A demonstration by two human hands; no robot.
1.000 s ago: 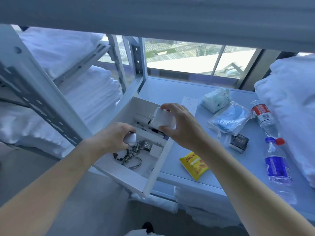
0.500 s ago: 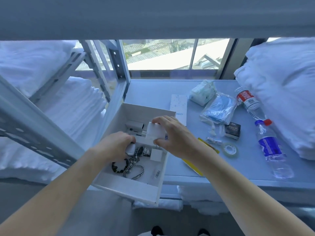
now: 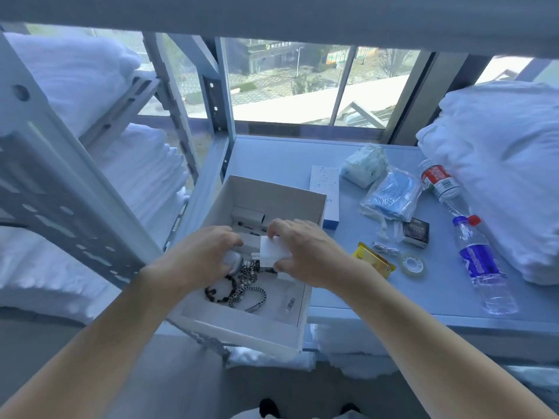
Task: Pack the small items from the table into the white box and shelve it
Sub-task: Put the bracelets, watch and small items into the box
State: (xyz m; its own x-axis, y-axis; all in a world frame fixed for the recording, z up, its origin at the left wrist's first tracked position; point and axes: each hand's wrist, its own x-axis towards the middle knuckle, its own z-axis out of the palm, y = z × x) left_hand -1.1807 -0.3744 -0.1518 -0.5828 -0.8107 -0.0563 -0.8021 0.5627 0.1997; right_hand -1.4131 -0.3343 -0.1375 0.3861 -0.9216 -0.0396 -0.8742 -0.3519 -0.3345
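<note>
The open white box (image 3: 281, 195) stands at the table's left front corner, overhanging the edge. Both hands are inside it. My left hand (image 3: 202, 255) is closed on a small rounded white case (image 3: 234, 261). My right hand (image 3: 305, 252) grips a white charger block (image 3: 273, 252) with prongs pointing left. Dark bead and metal chain bracelets (image 3: 239, 290) lie on the box floor, with small white boxes (image 3: 246, 216) at its far end. On the table remain a yellow packet (image 3: 376, 261), a tape roll (image 3: 412, 264), a white cable (image 3: 384, 247) and a small black box (image 3: 417, 232).
A flat white-and-blue box (image 3: 325, 184), a tissue pack (image 3: 364, 166), a blue bag (image 3: 391, 196) and two water bottles (image 3: 481, 267) lie on the table (image 3: 272, 158). Folded white linen (image 3: 499, 164) is at the right. Grey shelving uprights (image 3: 60, 164) with white bedding stand left. A shelf runs overhead.
Both hands have lowered deeper into the box, the right with the charger and the left with the white case. The view has shifted right and down, showing the tape roll and cable.
</note>
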